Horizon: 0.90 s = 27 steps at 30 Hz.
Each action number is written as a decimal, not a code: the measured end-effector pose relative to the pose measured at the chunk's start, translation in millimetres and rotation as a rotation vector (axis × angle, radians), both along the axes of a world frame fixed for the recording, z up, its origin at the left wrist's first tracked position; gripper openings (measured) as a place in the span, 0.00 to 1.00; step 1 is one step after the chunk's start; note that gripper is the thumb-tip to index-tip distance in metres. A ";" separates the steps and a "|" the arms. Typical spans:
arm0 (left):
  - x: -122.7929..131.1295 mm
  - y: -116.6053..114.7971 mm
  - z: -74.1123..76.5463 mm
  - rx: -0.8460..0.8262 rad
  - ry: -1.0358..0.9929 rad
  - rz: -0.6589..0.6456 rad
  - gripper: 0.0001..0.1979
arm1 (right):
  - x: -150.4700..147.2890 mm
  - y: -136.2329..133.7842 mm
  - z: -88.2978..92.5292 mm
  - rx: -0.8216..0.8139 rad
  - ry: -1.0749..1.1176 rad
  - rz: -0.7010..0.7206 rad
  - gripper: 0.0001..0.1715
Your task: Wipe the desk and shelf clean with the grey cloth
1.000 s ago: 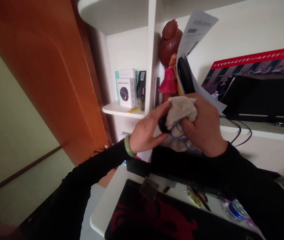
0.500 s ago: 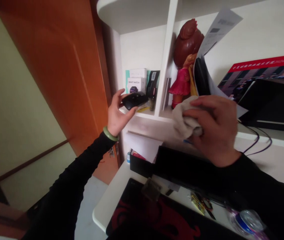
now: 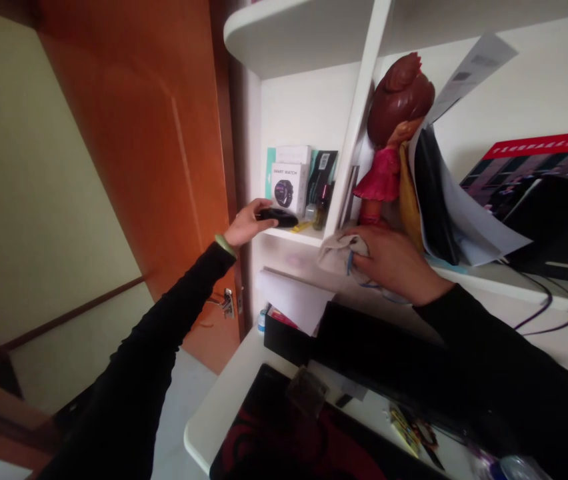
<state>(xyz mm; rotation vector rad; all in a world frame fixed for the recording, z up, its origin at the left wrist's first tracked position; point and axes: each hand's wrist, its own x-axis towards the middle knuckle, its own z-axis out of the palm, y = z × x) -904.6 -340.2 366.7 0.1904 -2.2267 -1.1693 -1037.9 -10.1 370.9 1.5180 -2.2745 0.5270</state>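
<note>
My left hand [image 3: 250, 223] grips a black computer mouse [image 3: 284, 218] by its left end, at the front of the left shelf compartment. Behind the mouse stands a white smart watch box [image 3: 287, 189], and a small dark bottle [image 3: 321, 208] is to its right. In my right hand [image 3: 394, 257] is a crumpled beige cloth [image 3: 343, 255], held by the shelf's front edge [image 3: 309, 237], just right of the mouse. Above that hand a doll figure [image 3: 384, 175] in a pink dress stands in the right compartment.
Papers and a black folder [image 3: 434, 193] lean beside the doll. Below, a black box [image 3: 288, 339], a dark monitor [image 3: 374, 350] and a black-and-red mat [image 3: 274, 427] occupy the white desk [image 3: 229, 393]. An orange-brown door [image 3: 164, 133] is at left.
My left hand has lowered the mouse from in front of the watch box to the shelf. My right hand has moved down and left with the cloth, to the shelf edge.
</note>
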 end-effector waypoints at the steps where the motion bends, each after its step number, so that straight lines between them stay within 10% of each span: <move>1: -0.3 -4.7 5.3 0.023 -0.029 -0.040 0.25 | -0.1 1.1 0.4 0.018 -0.013 0.001 0.25; 8: -5.1 -24.1 35.4 -0.025 -0.244 -0.248 0.17 | 6.0 9.9 5.7 -0.038 0.185 -0.065 0.23; 15: -10.9 -24.1 29.8 -0.059 -0.211 -0.193 0.20 | 2.1 25.0 0.7 -0.047 0.128 -0.050 0.32; 21: 1.3 45.1 31.6 -0.484 0.341 0.161 0.14 | 21.0 35.2 -3.5 -0.012 0.156 0.003 0.25; 27: -16.9 134.4 56.1 -1.013 0.285 -0.176 0.16 | 15.3 1.0 19.2 0.215 0.126 -0.150 0.24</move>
